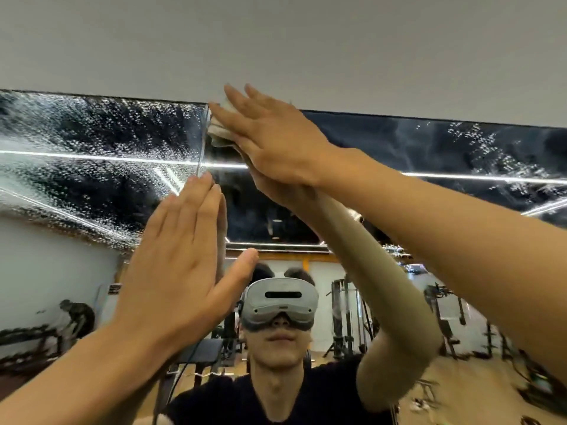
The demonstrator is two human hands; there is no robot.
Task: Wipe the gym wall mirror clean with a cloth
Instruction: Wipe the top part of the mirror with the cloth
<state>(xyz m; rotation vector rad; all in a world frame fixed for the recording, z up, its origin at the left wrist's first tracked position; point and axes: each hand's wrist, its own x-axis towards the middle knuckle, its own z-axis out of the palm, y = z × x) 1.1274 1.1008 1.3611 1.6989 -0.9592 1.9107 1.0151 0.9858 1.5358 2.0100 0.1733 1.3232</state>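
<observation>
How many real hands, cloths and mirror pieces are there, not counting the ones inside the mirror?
Bare hands: 2 (left hand, right hand)
Crumpled pale cloth: 1
Wall mirror panels: 2 (droplet-covered left panel, darker right panel)
Total: 5

Two bare hands are raised: one left hand (181,271) and one right hand (270,139). One cloth (219,133). One wall mirror (92,154), made of two panels meeting at one vertical seam (201,148). Reflected: one headset (280,302) and one bent-over figure (76,314). The gym machines are too blurred to count.
</observation>
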